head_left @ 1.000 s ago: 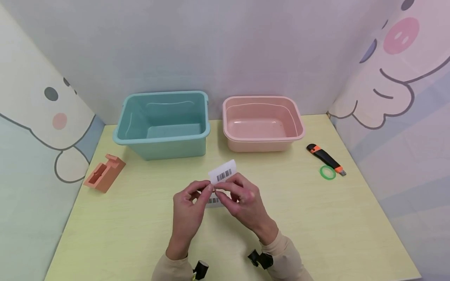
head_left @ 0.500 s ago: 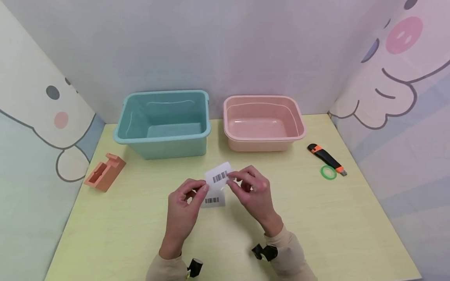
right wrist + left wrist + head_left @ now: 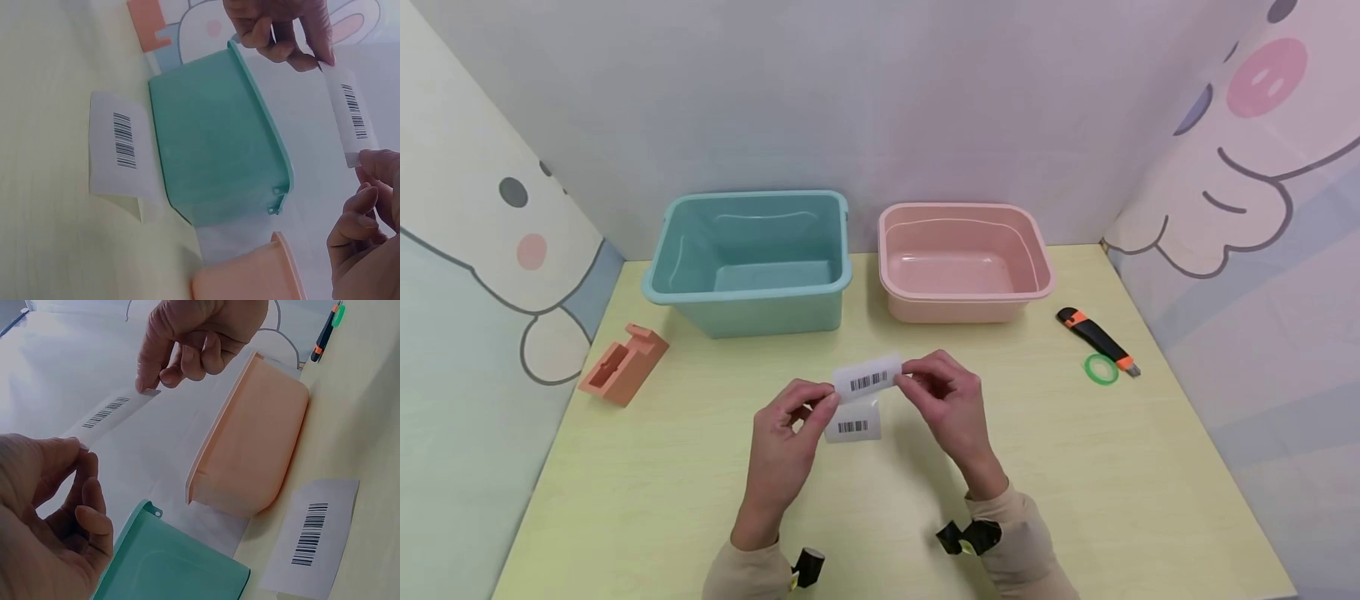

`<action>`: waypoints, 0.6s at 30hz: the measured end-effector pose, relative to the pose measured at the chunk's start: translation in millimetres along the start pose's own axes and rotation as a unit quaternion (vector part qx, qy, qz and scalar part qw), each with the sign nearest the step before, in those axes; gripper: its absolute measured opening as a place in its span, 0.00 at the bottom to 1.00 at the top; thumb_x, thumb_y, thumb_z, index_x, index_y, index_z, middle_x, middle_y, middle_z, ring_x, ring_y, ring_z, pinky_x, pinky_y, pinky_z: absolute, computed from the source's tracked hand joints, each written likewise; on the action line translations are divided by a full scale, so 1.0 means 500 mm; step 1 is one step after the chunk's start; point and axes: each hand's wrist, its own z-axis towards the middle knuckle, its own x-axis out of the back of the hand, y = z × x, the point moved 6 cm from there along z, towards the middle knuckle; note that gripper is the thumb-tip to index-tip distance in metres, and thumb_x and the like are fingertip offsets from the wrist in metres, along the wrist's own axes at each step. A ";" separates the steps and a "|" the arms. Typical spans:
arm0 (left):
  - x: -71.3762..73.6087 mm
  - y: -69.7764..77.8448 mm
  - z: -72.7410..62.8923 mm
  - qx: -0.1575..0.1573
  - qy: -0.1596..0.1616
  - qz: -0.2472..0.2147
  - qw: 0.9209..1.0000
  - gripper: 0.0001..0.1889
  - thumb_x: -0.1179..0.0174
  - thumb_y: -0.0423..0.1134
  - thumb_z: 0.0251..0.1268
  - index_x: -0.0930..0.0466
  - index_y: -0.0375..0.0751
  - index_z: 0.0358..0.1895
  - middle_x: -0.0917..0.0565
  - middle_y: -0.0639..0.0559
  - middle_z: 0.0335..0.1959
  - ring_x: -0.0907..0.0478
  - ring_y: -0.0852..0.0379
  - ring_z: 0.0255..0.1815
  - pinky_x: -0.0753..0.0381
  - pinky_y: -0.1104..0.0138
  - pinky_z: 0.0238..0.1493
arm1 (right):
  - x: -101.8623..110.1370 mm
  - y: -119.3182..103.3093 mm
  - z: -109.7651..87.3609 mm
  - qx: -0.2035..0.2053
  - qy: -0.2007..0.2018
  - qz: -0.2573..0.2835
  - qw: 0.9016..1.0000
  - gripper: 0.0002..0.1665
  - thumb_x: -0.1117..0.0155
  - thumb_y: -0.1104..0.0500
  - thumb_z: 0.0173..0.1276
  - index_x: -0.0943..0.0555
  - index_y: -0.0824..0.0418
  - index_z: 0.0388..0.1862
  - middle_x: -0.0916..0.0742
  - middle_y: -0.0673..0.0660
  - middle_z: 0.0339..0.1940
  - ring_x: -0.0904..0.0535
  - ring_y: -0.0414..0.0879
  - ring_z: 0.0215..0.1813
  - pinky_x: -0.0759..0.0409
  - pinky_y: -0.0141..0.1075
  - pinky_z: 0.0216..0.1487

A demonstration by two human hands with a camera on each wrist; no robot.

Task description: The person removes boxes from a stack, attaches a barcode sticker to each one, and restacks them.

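Note:
A white barcode label (image 3: 872, 375) is held up off the table between both hands. My left hand (image 3: 786, 437) pinches its left end between thumb and forefinger. The right hand (image 3: 953, 408) pinches the opposite end in the same way. In the left wrist view the held label (image 3: 111, 414) looks stretched out and slightly bowed. Below it, a second white barcode label (image 3: 853, 423) lies on the table with its edges curling up a little. The right wrist view shows that second label (image 3: 122, 147) too, with nobody touching it.
A teal bin (image 3: 760, 317) and a pink basin (image 3: 958, 310) stand along the back wall. At the left lies an orange tape dispenser (image 3: 625, 367). A black and orange utility knife (image 3: 1093, 335) and a green tape ring (image 3: 1101, 369) lie at the right.
The hands have moved apart, the left one leftward and the right one rightward. My right hand has shifted its pinch to the label's right end, and the label has levelled out.

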 end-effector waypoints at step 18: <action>0.057 -0.098 0.047 0.027 0.077 0.034 0.996 0.04 0.28 0.33 0.69 0.08 0.37 0.42 0.12 0.47 0.35 0.23 0.60 0.33 0.25 0.74 0.36 | -0.097 0.053 0.046 -0.047 -0.031 -0.031 0.998 0.04 0.24 0.62 0.66 0.10 0.62 0.36 0.17 0.52 0.30 0.27 0.44 0.28 0.31 0.29 0.29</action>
